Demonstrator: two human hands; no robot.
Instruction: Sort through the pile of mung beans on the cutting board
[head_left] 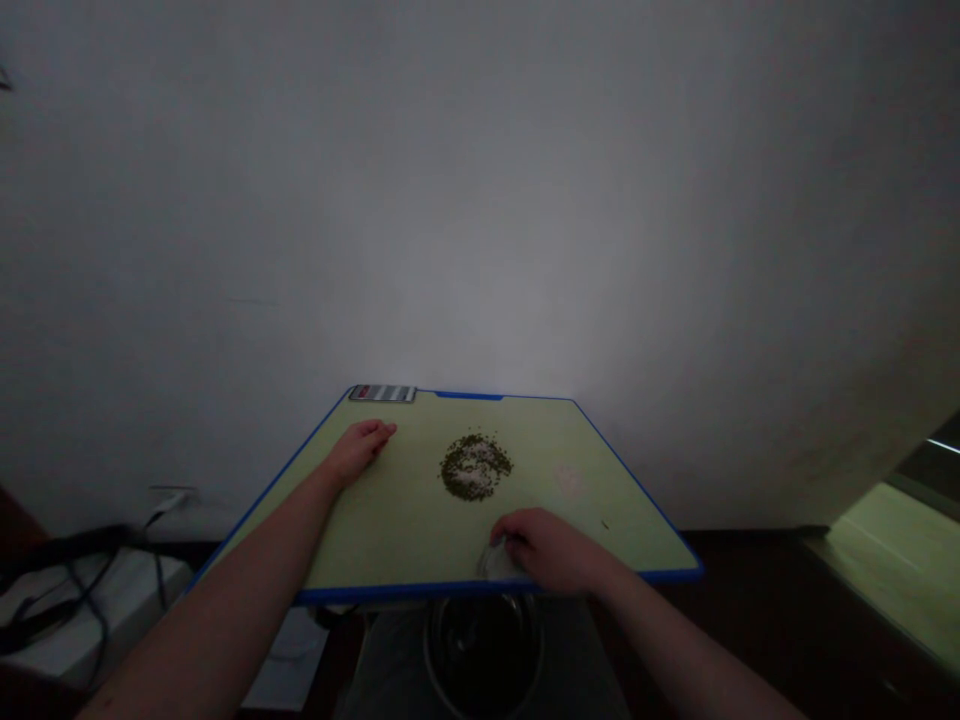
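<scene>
A small round spread of dark green, bean-like grains mixed with white grains lies on the pale yellow-green tabletop. To its left my left hand rests on the table, fingers curled together, and nothing shows in them. Near the front edge my right hand is closed on a thin, translucent whitish object; whether it is a bag or a cup I cannot tell. Just below that edge a round metal bowl sits over my lap, its inside dark.
A phone with a lit screen lies at the table's far left corner. The table's blue rim runs along the front, and a white wall stands behind. On the floor at left are dark cables and a white box.
</scene>
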